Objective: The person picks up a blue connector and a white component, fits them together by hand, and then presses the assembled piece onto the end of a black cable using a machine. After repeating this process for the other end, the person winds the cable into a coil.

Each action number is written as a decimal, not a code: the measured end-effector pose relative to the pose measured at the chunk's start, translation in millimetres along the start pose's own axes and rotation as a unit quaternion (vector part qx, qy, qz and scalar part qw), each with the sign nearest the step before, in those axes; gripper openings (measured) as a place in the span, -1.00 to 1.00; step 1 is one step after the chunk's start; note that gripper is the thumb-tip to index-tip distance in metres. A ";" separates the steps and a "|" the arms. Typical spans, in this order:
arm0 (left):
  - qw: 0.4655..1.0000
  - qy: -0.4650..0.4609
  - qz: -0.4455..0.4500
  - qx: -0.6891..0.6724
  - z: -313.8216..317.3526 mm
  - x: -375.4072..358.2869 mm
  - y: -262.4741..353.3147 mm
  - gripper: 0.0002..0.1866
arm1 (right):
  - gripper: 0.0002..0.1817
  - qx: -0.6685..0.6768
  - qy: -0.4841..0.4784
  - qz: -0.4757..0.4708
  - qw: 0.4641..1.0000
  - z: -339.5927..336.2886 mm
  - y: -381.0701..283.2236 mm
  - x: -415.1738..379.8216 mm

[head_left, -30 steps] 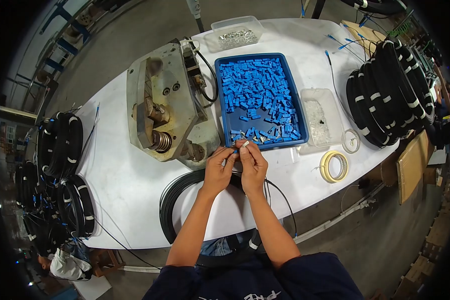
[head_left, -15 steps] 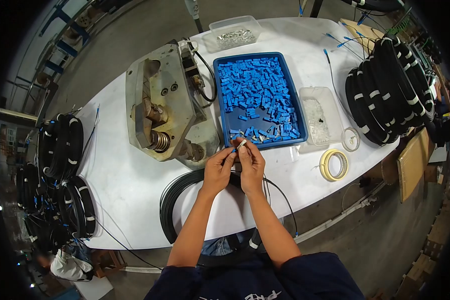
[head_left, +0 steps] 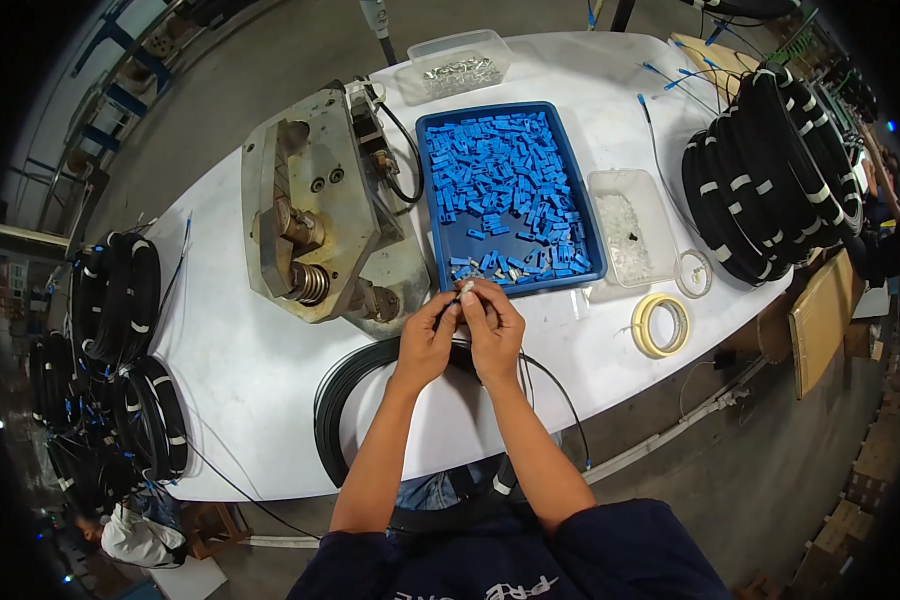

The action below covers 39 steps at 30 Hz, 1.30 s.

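Note:
Both hands meet just in front of the near edge of the blue tray (head_left: 598, 262), fingertips almost touching. My right hand (head_left: 492, 325) is closed in a pinch on a small whitish connector piece (head_left: 466, 287). Opposite it, my left hand (head_left: 430, 340) is also pinched; only a dark bit shows at its fingertips, too small to name. Many loose blue connector housings (head_left: 500, 170) fill the tray, with a few whitish pieces among them at the near side. Beneath my wrists lies a coil of black cable (head_left: 332, 420), partly hidden by my forearms.
A heavy metal press (head_left: 320, 215) stands left of the tray. Clear boxes of small parts stand behind (head_left: 460, 72) and to the right (head_left: 628, 235). A tape roll (head_left: 660, 325) lies nearer. Black cable coils hang at left (head_left: 120, 300) and are stacked at right (head_left: 760, 190).
The whole view has shifted slightly left. The whitish piece now sits closer in between my fingertips, and the blue bit seen at my left fingers is now mostly hidden.

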<state>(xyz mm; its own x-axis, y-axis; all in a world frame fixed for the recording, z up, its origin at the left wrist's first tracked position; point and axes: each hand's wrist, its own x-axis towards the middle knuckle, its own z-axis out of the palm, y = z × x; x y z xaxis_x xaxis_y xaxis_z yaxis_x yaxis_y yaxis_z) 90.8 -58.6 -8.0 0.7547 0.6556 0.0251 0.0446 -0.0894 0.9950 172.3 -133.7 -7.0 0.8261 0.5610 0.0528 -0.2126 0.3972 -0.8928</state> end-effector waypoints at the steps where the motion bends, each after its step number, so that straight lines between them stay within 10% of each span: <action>1: 1.000 0.005 0.002 -0.017 1.6 1.5 2.6 -0.75 | -0.81 -0.012 -0.001 -0.007 1.000 -0.9 -4.3 1.1; 7: 0.994 -0.019 -0.059 -0.090 -4.4 1.7 12.6 -0.77 | -0.84 -0.168 0.078 -0.066 0.980 -9.2 -29.6 46.5; 9: 0.992 -0.034 -0.033 -0.114 -9.9 2.5 9.6 -0.73 | -0.81 -0.423 -0.042 -0.095 0.900 -11.4 -41.2 74.3; 16: 0.998 0.008 0.070 0.005 -13.2 4.9 14.9 -0.77 | -0.74 -0.587 -0.087 -0.051 0.803 -10.2 2.8 98.2; 28: 0.998 0.006 0.068 0.011 -12.7 4.4 14.6 -0.80 | -0.85 -0.335 -0.111 -0.146 0.924 -8.7 -24.7 86.2; 35: 0.990 0.029 0.007 -0.139 -7.4 -0.3 5.2 -0.79 | -0.82 -0.099 -0.097 0.042 0.989 -5.8 -40.8 36.5; 39: 0.992 0.019 0.013 -0.125 -11.1 -1.9 -3.4 -0.80 | -0.77 -0.165 -0.112 -0.018 0.980 -5.7 -45.9 23.0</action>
<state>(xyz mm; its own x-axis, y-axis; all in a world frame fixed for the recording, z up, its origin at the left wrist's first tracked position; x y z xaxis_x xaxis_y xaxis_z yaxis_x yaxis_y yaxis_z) 81.9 -51.3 -10.4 0.7285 0.6833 0.0494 -0.1413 0.0794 0.9868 204.0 -143.2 32.7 0.6864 0.7115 0.1505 0.0248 0.1839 -0.9826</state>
